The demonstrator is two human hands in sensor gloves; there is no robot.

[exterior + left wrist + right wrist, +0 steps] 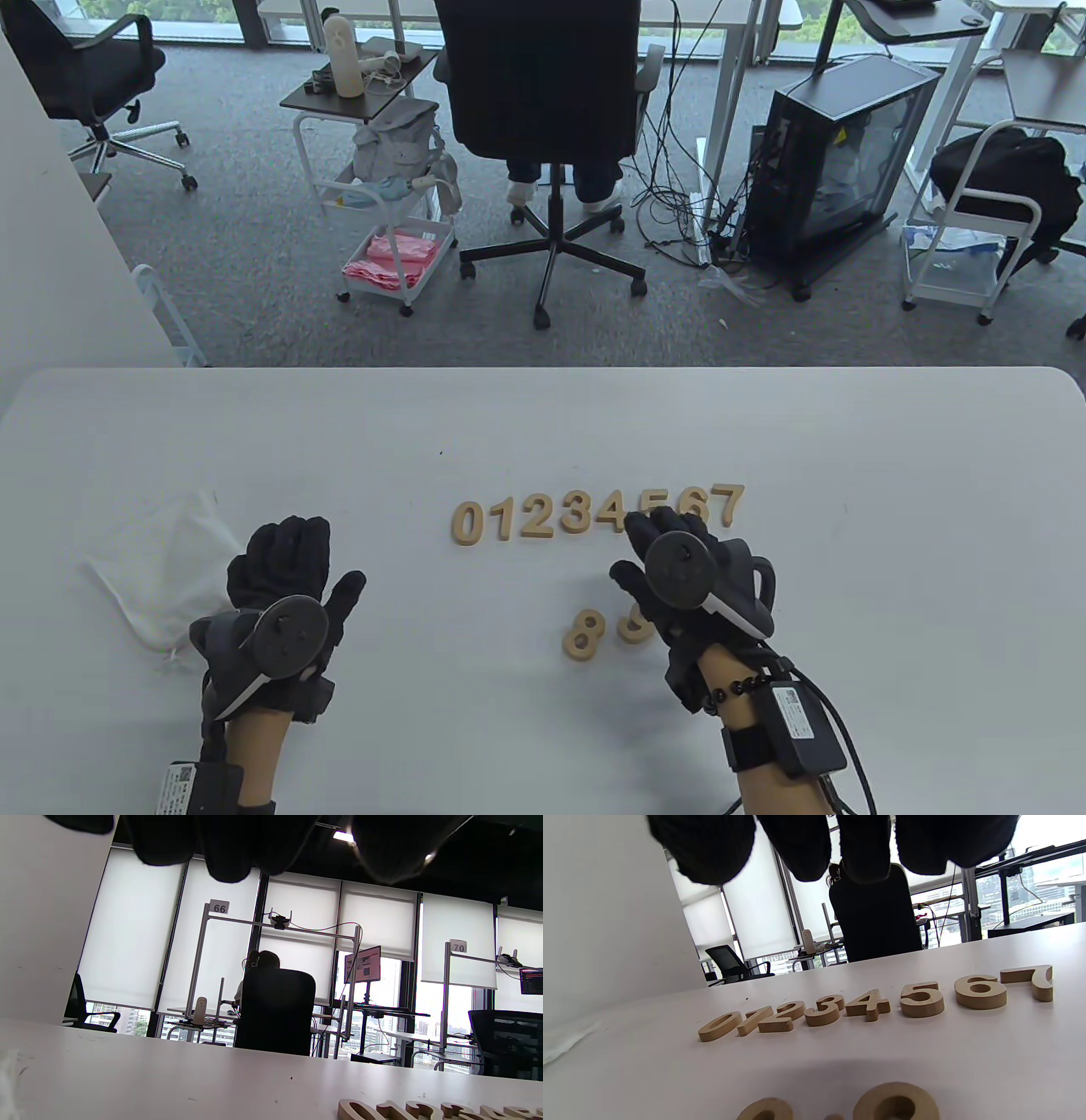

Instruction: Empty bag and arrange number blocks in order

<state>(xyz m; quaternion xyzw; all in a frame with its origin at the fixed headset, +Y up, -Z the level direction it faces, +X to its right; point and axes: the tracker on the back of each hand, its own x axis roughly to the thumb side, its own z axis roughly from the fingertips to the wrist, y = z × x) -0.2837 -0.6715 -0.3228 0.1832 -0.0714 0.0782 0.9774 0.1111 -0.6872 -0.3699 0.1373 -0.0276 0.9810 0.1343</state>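
Wooden number blocks 0 to 7 [543, 514] lie in a row at the table's middle, and show in the right wrist view [869, 1004] too. The 8 block [582, 632] lies loose in front of the row. The 9 block [632, 626] lies beside it, partly hidden under my right hand [657, 543]. That hand hovers over the row's 5 and 6 and holds nothing. The 8 [763, 1111] and 9 [897, 1105] lie just below its fingers [704, 849]. My left hand [284, 548] rests spread and empty beside the white bag [161, 569], which lies flat at the left.
The white table [891, 509] ends at its far edge near an office chair [543, 127] with a seated person. The row's left end shows low in the left wrist view [424, 1110]. A white wall panel [51, 255] stands at the far left.
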